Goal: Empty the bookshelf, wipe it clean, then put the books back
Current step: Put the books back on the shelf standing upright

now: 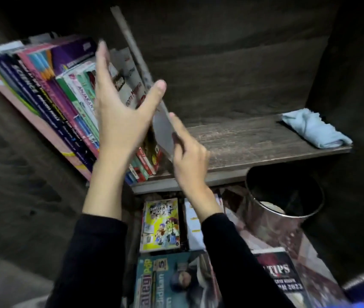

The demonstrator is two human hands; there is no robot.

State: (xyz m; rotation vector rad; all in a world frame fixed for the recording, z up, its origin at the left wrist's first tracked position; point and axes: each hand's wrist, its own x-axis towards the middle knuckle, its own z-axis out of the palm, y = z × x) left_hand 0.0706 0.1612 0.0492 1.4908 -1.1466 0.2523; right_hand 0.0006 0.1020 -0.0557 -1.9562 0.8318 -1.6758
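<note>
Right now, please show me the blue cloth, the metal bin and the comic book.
blue cloth (316, 130): head view, middle of its folds.
metal bin (263, 218): head view, shiny outer wall.
comic book (161, 225): head view, middle of yellow cover.

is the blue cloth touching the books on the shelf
Apart. The head view shows the blue cloth at the right end of the shelf, with bare wood between it and the books at the left.

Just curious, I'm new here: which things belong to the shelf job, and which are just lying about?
Job: shelf, shelved books, thin grey book held by the right hand, loose books lying below, blue cloth.
Lying about: metal bin.
</note>
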